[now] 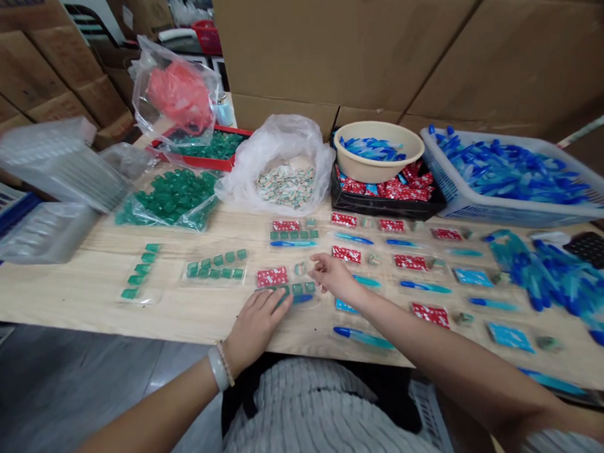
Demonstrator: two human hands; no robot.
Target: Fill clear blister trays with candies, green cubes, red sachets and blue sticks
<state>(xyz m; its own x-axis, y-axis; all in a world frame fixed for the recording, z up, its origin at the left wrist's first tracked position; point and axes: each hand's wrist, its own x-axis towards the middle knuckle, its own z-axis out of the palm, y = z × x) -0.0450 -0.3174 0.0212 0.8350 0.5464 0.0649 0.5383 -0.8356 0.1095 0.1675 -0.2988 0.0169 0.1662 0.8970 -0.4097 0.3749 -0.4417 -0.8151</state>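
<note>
Clear tray [291, 278] sits nr the front edge of the bench [84, 279], approx mid-length, long axis running L–R abt parallel to that edge, w/ a red packet [271, 276], small striped piece [300, 269], green cubes [297, 289] & blue pen [302, 298]. R hand [328, 272] is at the tray's R end, fingers curled w/ a narrow gap, striped piece just L of the tips & nearer to it than to the other hand; can't tell if they hold anything. L hand [260, 316] lies palm-down over the tray's front L corner, fingers across the cubes; can't tell if it grips.
</note>
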